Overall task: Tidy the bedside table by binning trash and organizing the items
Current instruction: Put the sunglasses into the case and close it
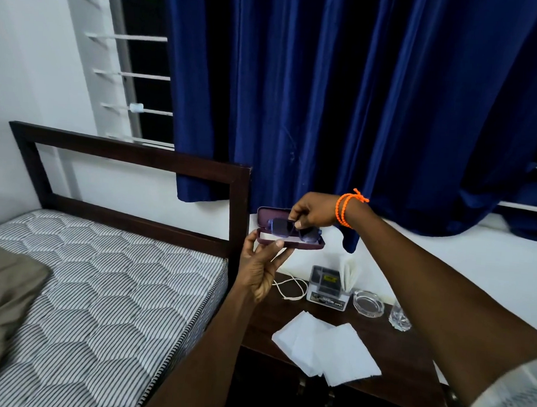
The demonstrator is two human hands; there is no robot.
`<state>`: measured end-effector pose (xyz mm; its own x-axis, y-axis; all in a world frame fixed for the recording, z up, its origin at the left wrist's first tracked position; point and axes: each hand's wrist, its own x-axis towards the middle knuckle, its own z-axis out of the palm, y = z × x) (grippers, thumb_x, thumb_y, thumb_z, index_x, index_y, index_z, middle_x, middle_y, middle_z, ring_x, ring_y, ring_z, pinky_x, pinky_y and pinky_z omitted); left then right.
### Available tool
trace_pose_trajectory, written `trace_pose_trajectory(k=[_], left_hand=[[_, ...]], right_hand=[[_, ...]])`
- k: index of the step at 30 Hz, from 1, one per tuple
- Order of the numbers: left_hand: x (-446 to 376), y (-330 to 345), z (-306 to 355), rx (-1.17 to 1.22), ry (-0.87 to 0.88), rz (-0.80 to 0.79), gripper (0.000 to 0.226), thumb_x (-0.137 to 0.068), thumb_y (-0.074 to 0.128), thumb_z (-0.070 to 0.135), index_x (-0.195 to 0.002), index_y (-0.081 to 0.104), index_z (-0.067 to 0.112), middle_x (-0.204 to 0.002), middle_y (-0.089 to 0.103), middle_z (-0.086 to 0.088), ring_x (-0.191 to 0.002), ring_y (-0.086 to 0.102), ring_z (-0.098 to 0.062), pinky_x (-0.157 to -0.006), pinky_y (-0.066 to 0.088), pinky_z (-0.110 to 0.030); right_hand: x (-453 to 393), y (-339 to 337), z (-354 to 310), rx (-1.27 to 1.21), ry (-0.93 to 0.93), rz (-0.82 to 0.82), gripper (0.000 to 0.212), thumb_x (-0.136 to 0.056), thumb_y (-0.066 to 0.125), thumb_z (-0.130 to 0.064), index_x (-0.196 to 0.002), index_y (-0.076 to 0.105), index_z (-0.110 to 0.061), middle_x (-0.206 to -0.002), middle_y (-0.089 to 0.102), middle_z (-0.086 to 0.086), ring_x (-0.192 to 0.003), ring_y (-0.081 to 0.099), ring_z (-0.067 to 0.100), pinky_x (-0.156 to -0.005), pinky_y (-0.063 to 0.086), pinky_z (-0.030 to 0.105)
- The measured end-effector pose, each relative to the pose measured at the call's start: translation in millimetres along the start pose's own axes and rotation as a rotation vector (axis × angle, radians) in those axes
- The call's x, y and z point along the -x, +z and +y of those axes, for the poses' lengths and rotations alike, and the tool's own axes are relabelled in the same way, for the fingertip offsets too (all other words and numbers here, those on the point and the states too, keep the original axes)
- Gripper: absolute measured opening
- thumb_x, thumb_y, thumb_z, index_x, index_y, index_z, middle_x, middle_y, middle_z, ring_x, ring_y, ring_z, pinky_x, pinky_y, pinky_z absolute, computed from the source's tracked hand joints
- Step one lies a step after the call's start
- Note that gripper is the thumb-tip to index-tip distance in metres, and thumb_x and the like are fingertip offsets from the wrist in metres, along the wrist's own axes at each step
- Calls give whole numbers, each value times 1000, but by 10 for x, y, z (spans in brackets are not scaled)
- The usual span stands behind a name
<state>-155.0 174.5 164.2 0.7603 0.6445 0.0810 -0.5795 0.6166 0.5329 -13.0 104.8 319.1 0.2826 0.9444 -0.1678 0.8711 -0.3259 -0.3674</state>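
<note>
My left hand (259, 266) holds an open maroon glasses case (289, 235) up above the desk (408, 360), its fingers closed around the case's near edge with the thumb pressed on the front rim. My right hand (313, 213), with an orange cord bracelet (346, 207) on the wrist, reaches in from the right, its fingers pinched on a pair of blue-framed glasses (291, 228) with dark lenses, which sit partly inside the case against its raised lid. Below on the dark wooden desk lie white tissues (328, 346) spread flat near the front, a white cable (291, 287) looped at the back left, a small boxed item (325, 285), a clear glass ashtray (368, 303) and a drinking glass (398, 317) in a row toward the right. The bed's mattress (101, 288) lies to the left, beside the desk.
</note>
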Motion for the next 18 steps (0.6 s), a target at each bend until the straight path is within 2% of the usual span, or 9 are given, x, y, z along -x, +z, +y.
trace_pose_trajectory(k=[5,9,13,18], left_hand=[[-22,5,-16,5,5,-19,72,-84,65,-18,-147,38,7,-145,53,-26,-129,57,-42,-100,52,-56],[-36,21,-33,-9,2,-25,69,-84,65,-18,-142,41,9,-145,52,-28,-129,56,-44,-102,49,-58],[-51,43,-41,-8,1,-39,67,-84,64,-19,-139,44,12,-145,51,-29,-131,54,-45,-104,48,-58],[-67,73,-34,-10,-3,-38,72,-85,64,-18,-146,37,7,-146,51,-28,-132,53,-46,-103,48,-58]], right_hand=[[57,17,-14,-24,-5,-11,22,-92,63,-5,-110,72,-10,-92,73,-4,-93,69,15,-93,57,35],[89,35,-10,-45,-12,-10,23,-91,64,-3,-111,72,-11,-88,72,-6,-92,69,16,-96,56,39],[114,38,4,-103,-8,29,26,-89,67,-3,-112,70,-13,-92,74,4,-98,71,25,-93,57,41],[117,69,39,-158,-7,103,23,-86,71,-3,-107,71,-12,-90,75,7,-90,72,22,-90,57,41]])
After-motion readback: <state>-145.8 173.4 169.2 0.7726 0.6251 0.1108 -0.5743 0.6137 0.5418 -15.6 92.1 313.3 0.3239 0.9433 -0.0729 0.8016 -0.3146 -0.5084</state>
